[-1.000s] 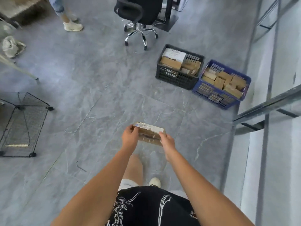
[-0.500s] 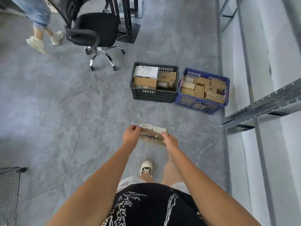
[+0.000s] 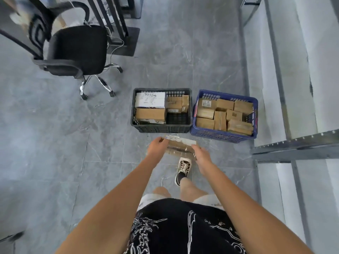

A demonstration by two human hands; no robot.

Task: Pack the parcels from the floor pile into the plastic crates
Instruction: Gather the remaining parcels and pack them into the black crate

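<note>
Cardboard wrapped in clear tape fills our hands: we carry one flat parcel out in front of us, the left hand curled round its left end and the right hand curled round its right end, so each grip is closed on the parcel and it rides roughly level. Holding it by both ends likely keeps the wide, thin shape from tipping as we walk. It hangs above the grey tiled floor, just short of the black crate. That crate holds a white box and several brown boxes but shows a bare patch of its bottom at the near right corner, which seems the reason we head there. The blue crate, touching it on the right, looks packed across its whole top. An office chair stands well apart to the left, and metal shelving runs along our right. We judge the next move is lowering the parcel into the black crate.
</note>
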